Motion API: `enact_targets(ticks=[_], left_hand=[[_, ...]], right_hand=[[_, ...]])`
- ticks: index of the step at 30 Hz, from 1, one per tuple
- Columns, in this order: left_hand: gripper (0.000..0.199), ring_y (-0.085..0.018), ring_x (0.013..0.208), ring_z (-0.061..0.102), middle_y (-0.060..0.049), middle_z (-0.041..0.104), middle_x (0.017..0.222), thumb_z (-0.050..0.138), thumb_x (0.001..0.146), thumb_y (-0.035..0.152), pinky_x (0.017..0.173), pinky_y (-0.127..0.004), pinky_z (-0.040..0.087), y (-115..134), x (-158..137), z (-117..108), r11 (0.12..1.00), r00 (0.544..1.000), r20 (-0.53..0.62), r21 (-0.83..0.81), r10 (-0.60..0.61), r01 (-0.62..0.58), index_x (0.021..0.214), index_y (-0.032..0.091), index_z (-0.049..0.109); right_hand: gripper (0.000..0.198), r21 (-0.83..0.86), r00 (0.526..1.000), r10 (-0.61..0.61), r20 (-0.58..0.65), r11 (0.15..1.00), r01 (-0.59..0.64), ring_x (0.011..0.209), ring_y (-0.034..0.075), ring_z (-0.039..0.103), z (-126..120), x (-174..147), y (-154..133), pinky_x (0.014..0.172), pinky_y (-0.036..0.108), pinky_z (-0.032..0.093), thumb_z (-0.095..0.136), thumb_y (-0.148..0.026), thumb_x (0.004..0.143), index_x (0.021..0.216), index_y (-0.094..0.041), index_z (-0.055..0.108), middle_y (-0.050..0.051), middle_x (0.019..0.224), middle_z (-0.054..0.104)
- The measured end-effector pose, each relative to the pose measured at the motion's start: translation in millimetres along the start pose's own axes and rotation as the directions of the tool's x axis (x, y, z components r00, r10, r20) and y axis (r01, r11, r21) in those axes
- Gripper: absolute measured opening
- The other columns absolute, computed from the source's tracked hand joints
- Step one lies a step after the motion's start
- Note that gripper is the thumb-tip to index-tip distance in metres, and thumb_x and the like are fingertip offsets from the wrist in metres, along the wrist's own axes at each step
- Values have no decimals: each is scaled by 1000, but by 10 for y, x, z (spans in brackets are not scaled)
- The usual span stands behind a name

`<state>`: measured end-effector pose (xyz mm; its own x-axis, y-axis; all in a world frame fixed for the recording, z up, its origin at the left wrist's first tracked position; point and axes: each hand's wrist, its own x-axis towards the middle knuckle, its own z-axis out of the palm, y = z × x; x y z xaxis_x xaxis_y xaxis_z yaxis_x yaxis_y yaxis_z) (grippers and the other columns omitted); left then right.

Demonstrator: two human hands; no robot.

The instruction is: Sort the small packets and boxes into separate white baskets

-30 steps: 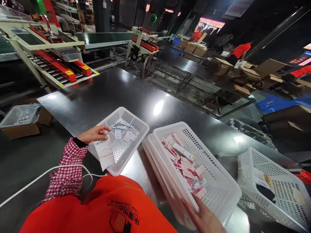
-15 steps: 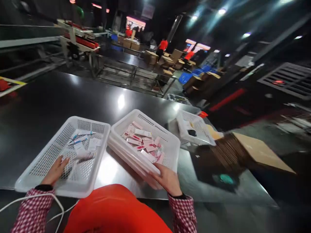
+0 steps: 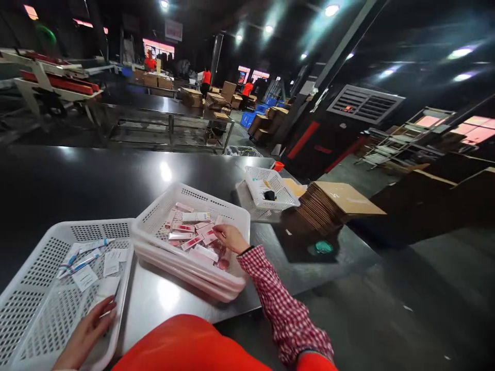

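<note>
White perforated plastic, item one: the basket (image 3: 154,219) at centre, top of a short nested stack, standing on the polished steel surface (image 3: 77,175) just beside a second basket. Contents: a loose heap of small pink-and-white cartons (image 3: 189,234), lying flat and criss-crossed. Your right hand (image 3: 229,238) is inside this basket at its near right corner, fingers (image 3: 217,233) curled down onto the cartons and touching them; whether they have closed on one carton cannot be told from this angle. Item two: the left basket (image 3: 46,252), holding a couple of slim blue-and-white tubes (image 3: 83,255) and several white paper slips (image 3: 110,263). Your left hand (image 3: 87,332) lies at its near rim, fingers loosely spread and resting on a slip there, gripping nothing that can be seen. Item three, well apart to the right: a smaller basket (image 3: 270,190) with a dark object in it, next to a stack of flat cardboard (image 3: 332,203). Step in hand, by judgement: picking from the pink cartons while the paperwork waits under your left hand. Your next move calls for pinching a single carton clear of its neighbours, since they overlap, and lifting it over the basket wall without dragging the others along.
</note>
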<state>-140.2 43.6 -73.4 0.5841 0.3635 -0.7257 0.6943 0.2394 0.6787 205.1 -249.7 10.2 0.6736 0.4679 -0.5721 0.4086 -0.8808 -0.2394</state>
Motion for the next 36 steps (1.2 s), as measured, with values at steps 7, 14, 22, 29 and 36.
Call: enact_targets(ticks=[7, 14, 22, 29, 36], left_hand=[[103, -42, 136, 50, -21, 60, 135, 76, 60, 84, 114, -52, 45, 525, -220, 223, 992, 978, -200, -96, 67, -87, 133, 15, 56], [92, -38, 133, 55, -20, 62, 131, 77, 71, 69, 105, -48, 52, 1158, -374, 780, 908, 974, -172, -367, 146, -201, 145, 19, 57], [108, -31, 147, 40, -17, 31, 163, 72, 79, 77, 110, -40, 46, 1076, -632, 1217, 702, 965, -198, -662, 175, -263, 160, 21, 27], [131, -38, 141, 46, -26, 46, 152, 97, 46, 59, 113, -42, 46, 1453, -688, 1117, 479, 980, -197, -864, -34, -157, 149, 4, 39], [121, -39, 130, 57, -21, 61, 136, 97, 46, 58, 105, -45, 51, 1475, -572, 906, 462, 1000, -15, -887, -14, -7, 144, 7, 48]], right_hand=[[40, -267, 1000, -2, 16, 964, 6, 128, 37, 53, 218, 950, 6, 106, 50, 43, 41, -12, 102, 131, 0, 65, 22, 132, 61], [34, -220, 997, -22, -73, 975, 6, 117, 29, 61, 96, 882, -136, 95, 39, 44, 44, -19, 102, 121, -8, 70, 14, 120, 66], [22, -267, 194, -714, -673, 479, 836, 72, 18, 46, 333, -226, -1192, 64, 32, 34, 49, -13, 92, 108, -9, 64, 5, 78, 54], [37, -182, -33, -864, -502, 69, 981, 76, 19, 54, 459, -487, -1440, 65, 35, 40, 45, -42, 106, 120, -10, 57, 6, 87, 62], [66, 769, 670, -739, 73, 469, 434, 77, 16, 58, 485, -74, -1244, 69, 31, 47, 51, -73, 95, 105, -9, 64, 13, 94, 64]])
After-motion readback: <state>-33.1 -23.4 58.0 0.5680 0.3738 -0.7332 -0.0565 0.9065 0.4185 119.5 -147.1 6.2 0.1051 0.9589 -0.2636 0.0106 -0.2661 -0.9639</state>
